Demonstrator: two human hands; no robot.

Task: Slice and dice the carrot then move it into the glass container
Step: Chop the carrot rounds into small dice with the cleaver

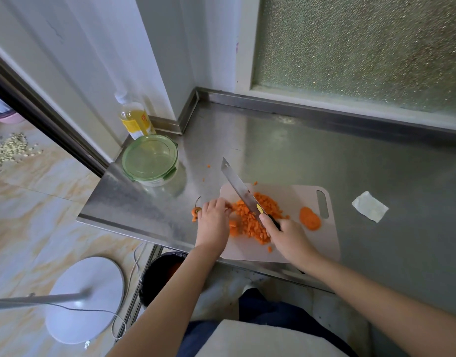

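Two hands flank a heap of diced carrot

Small orange cubes of diced carrot [255, 215] are piled on the left half of a thin, pale cutting board [311, 246] with rounded corners and a slot handle. The left hand [212, 222] lies knuckles up at the heap's left edge, its fingers bent down against the cubes; whether it pinches a piece cannot be told. The right hand [286, 235] is wrapped round the dark handle of a knife [237, 186], whose broad, shiny rectangular blade slants across the heap, tip pointing away and to the left. To the right of that hand, a few flat round carrot slices [310, 218] lie overlapping on the board. A carrot stub [196, 211] sits on the brushed steel counter [324, 150] just beside the left hand. The round glass container [150, 161], capped by a translucent green clip lid, stands well apart at the counter's left edge. A few stray cubes dot the steel between it and the board.
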